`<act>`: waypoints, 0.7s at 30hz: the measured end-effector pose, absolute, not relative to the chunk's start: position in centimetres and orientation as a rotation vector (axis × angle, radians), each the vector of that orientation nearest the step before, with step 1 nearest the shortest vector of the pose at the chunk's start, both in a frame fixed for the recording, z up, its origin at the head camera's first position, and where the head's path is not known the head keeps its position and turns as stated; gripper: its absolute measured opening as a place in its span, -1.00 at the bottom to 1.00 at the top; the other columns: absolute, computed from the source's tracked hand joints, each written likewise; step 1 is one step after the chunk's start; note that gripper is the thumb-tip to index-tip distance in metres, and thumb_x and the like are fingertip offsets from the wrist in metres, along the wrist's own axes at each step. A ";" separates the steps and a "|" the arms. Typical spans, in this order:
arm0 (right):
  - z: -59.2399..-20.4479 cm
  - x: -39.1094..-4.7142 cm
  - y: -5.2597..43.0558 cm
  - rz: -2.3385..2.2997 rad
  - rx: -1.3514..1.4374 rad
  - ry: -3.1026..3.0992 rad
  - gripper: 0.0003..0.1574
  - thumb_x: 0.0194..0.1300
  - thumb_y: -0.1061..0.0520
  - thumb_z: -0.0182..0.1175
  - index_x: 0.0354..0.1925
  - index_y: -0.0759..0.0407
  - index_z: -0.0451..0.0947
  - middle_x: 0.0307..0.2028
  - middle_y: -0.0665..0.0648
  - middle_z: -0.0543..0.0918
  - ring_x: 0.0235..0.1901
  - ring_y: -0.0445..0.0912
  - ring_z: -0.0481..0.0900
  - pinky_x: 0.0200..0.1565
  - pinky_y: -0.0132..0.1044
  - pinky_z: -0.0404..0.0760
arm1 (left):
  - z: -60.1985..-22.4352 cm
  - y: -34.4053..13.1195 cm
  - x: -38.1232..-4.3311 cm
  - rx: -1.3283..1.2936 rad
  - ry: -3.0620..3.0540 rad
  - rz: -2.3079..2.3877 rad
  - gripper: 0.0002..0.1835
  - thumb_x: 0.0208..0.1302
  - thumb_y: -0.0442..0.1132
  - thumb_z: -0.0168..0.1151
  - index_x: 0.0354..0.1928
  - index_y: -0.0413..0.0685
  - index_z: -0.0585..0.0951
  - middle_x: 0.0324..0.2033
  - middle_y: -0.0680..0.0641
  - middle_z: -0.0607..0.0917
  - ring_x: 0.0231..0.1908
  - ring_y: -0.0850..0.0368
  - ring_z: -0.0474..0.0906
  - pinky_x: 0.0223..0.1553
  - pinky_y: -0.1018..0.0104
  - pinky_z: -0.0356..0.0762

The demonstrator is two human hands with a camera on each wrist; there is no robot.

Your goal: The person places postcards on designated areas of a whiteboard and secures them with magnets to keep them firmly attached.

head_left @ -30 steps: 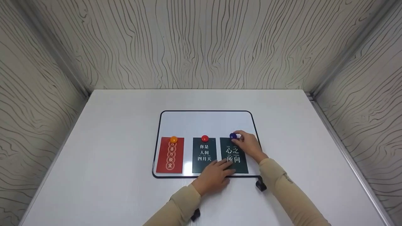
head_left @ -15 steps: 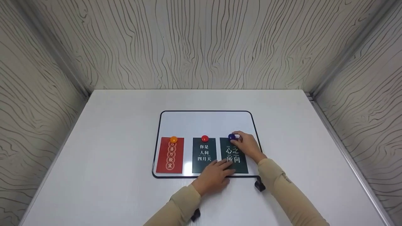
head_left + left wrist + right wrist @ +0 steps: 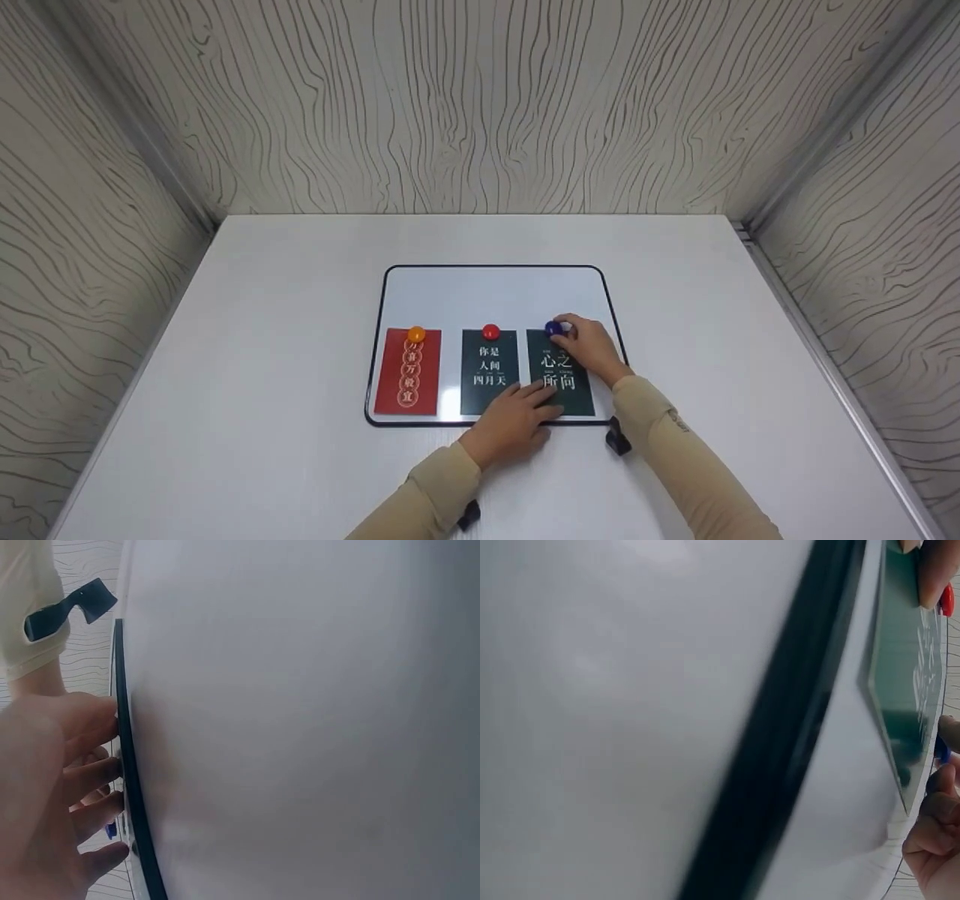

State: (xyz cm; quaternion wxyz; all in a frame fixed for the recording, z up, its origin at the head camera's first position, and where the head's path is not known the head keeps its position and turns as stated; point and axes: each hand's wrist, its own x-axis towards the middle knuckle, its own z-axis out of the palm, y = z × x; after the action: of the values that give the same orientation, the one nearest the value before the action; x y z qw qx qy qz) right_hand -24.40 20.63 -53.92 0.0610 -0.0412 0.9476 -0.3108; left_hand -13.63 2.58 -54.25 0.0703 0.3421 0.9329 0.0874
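Note:
In the head view a whiteboard [image 3: 491, 296] with a black rim lies on the white table. My right hand [image 3: 594, 346] pinches a blue round magnet [image 3: 553, 328] between thumb and finger, at the top edge of the right-hand dark green card [image 3: 574, 401]. My left hand [image 3: 514, 421] rests with straight fingers on the lower part of that card, hiding some of it. Left of it lies another dark green card [image 3: 480, 397] under a red magnet [image 3: 490, 331]. At the far left is a red card [image 3: 386, 382] under an orange magnet [image 3: 416, 334].
Wood-grain panels [image 3: 450, 105] rise behind and beside the white table [image 3: 285, 315]. Black straps [image 3: 619, 437] hang near both sleeves. In the right wrist view the board's black rim [image 3: 780, 720] crosses close to the camera.
My right hand has shifted slightly left with the blue magnet, which now sits a little lower, over the card's top edge. The left hand stays in place.

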 end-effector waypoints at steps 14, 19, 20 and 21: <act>-54.1 -24.4 20.6 -0.926 -0.092 2.856 -0.52 0.31 0.09 0.22 0.18 0.12 0.48 -0.25 0.18 0.66 -0.35 -0.10 0.49 -0.22 -0.27 0.48 | -54.3 3.2 -14.0 1.016 2.839 0.279 -0.61 0.38 0.03 0.08 0.22 0.33 0.52 0.35 0.14 0.45 0.40 0.15 0.32 0.44 0.13 0.30; -54.2 -24.5 20.6 -0.905 -0.086 2.845 -0.44 0.31 0.09 0.21 0.25 0.15 0.42 -0.37 0.14 0.59 -0.41 -0.13 0.45 -0.33 -0.37 0.40 | -54.4 3.8 -14.1 0.982 2.926 0.368 -0.69 0.36 0.02 0.13 0.10 0.24 0.62 0.23 0.10 0.56 0.30 0.11 0.41 0.41 0.14 0.35; -54.2 -24.5 20.5 -0.904 -0.083 2.845 -0.43 0.31 0.09 0.21 0.26 0.16 0.41 -0.40 0.13 0.57 -0.42 -0.13 0.44 -0.34 -0.37 0.39 | -54.4 3.9 -14.1 0.982 2.941 0.389 -0.70 0.36 0.02 0.14 0.08 0.23 0.63 0.21 0.08 0.57 0.28 0.11 0.42 0.40 0.14 0.36; -54.2 -24.5 20.5 -0.907 -0.076 2.845 -0.42 0.31 0.07 0.21 0.26 0.15 0.40 -0.41 0.11 0.57 -0.43 -0.14 0.44 -0.33 -0.39 0.39 | -54.5 4.0 -14.1 0.978 2.951 0.413 -0.70 0.35 0.01 0.15 0.06 0.21 0.64 0.21 0.07 0.57 0.28 0.10 0.42 0.40 0.13 0.37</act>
State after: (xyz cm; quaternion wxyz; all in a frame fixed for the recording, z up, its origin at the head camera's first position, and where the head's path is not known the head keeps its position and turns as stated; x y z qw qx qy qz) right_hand -24.51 20.48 -54.19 0.0774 -0.0254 0.9496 -0.3027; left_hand -14.07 3.96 -54.48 0.0028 0.3120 0.9409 0.1317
